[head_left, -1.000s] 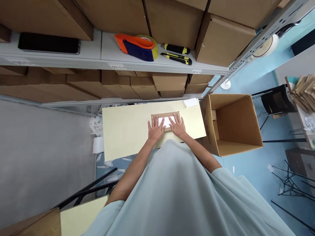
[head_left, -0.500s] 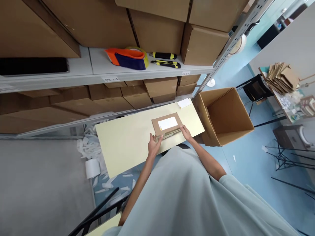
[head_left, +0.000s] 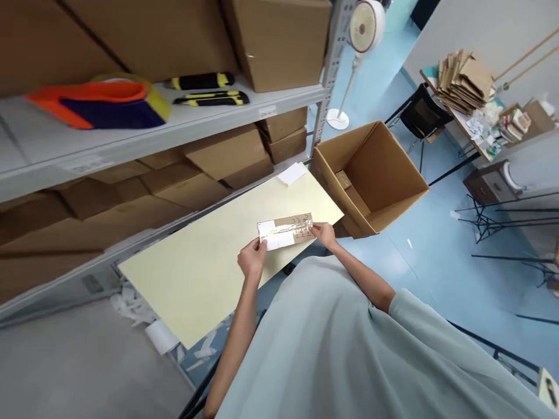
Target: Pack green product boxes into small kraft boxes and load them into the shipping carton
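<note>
A small brown cardboard box (head_left: 285, 230) is held between both hands, above the cream tabletop (head_left: 187, 256). The face toward me has shiny clear tape along its middle, white paper on its left part and dark printed marks on the right. My left hand (head_left: 252, 258) grips the left end, thumb at the near corner. At the right end, my right hand (head_left: 324, 234) pinches the edge. A small stack of white labels (head_left: 292, 174) lies near the table's far right corner.
A large open carton (head_left: 371, 174) stands against the table's right end, with a small brown box (head_left: 343, 180) inside. Beyond the table, a metal shelf (head_left: 174, 131) holds cartons, utility knives (head_left: 212, 98) and an orange-and-blue tape dispenser (head_left: 105, 102). A white fan (head_left: 365, 29) stands farther back.
The small box has been turned in my hands, from a face with a white label to a taped face. My view has swung right, showing more of the large carton.
</note>
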`<state>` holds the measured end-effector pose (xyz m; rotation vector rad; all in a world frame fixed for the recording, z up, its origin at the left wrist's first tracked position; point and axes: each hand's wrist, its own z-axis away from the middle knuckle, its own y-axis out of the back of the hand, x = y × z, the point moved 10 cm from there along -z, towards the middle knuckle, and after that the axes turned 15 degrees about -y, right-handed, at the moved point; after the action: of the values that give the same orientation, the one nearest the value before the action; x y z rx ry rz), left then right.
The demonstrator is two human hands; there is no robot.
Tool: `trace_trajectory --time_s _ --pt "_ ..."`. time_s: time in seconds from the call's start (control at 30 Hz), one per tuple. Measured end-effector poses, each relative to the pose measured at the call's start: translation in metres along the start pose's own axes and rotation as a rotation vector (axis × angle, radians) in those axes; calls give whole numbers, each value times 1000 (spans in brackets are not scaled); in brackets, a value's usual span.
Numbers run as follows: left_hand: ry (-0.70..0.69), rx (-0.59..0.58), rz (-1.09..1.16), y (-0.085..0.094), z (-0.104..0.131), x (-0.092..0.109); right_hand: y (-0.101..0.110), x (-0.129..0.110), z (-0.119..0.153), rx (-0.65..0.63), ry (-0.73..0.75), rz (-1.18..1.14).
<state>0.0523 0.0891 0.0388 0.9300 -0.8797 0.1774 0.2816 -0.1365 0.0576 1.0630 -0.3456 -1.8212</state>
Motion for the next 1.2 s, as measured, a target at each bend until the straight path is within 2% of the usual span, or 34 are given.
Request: trace_trajectory --time_s 0.1,0.17,0.27,0.33,0.43,0.57,0.63,0.7,0.8,0.9,1.07,1.2 --pt "-31 53 -60 2 2 24 17 7 -10 -16 -16 -54" --pt "-56 110 -72 0 5 50 35 15 -19 -44 -4 -107" --pt "-113 197 -79 -15 9 105 73 32 -34 -88 47 -202" --pt "-165 243 -73 -34 12 151 106 48 -47 -83 79 -265" --pt "-257 288 -76 -79 17 227 169 82 -72 -12 111 -348" --pt "-411 213 -126 -167 21 330 250 150 -109 111 36 -456" --pt "-479 136 -132 -213 20 370 277 188 -124 146 -27 -506" --pt "-526 55 -136 -253 17 398 293 222 -135 154 -82 -557" --pt "-555 -56 -181 -297 7 419 297 261 -144 138 -168 -629" --pt "-574 -172 -242 -332 -8 425 290 283 -148 137 -247 -657" --pt "-609 -342 -331 -397 -41 427 279 292 -151 137 -320 -621" --pt "-579 -450 -354 -446 -64 424 284 292 -157 164 -357 -593"
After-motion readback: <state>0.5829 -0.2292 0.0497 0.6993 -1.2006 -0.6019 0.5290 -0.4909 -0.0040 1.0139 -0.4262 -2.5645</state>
